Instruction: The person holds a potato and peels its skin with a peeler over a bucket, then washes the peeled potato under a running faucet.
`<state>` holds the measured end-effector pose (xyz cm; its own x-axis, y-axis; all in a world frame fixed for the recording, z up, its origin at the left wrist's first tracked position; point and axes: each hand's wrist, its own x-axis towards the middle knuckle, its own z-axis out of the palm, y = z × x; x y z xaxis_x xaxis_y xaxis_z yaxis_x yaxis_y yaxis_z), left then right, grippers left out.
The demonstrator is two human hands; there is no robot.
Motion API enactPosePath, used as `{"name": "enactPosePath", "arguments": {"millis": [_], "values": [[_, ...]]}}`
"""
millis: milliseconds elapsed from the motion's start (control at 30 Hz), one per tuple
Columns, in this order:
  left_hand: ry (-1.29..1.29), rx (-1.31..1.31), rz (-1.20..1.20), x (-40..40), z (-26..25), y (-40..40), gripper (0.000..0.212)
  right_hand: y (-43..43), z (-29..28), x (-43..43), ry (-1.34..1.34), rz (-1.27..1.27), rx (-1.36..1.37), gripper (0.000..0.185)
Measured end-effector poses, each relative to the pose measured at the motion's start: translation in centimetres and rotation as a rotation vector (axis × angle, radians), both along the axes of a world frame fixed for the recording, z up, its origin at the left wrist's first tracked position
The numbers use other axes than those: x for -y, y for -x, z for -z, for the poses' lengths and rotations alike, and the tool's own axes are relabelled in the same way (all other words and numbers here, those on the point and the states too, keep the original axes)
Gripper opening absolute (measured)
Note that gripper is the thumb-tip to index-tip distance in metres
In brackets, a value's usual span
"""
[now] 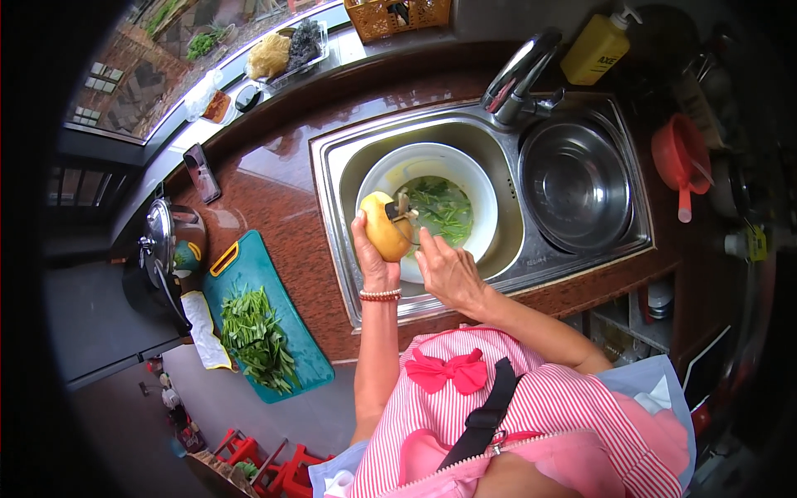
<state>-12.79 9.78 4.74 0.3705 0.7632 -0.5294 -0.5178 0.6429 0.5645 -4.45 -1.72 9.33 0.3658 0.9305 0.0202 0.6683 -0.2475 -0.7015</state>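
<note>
My left hand [375,256] holds a yellow, rounded fruit or vegetable [387,231] over the near left part of a white basin [429,152]. A peeler [405,210] with a thin metal frame lies against its upper right side, and my right hand [449,272] grips the lower end of the peeler. Pieces of green leafy vegetable [439,208] float in water in the basin, which stands in the left bowl of a steel sink [336,155].
Cut greens [255,336] lie on a teal cutting board [299,355] at left, beside a pressure cooker [160,230]. A phone [202,173] lies behind. A faucet [520,75], a steel bowl [574,183], a soap bottle [596,50] and a red dipper [679,152] are at right.
</note>
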Motion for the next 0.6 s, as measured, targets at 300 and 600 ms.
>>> {"name": "enactPosePath", "arguments": {"millis": [300,600], "values": [[-0.057,-0.192,-0.312,-1.7,0.5,-0.8,0.057,2.0,1.3,2.7,0.026,-0.054,-0.101,0.035],[0.017,0.242,0.121,-1.2,-1.8,2.6,0.061,-3.5,0.2,0.8,-0.021,0.011,-0.376,0.022]]}}
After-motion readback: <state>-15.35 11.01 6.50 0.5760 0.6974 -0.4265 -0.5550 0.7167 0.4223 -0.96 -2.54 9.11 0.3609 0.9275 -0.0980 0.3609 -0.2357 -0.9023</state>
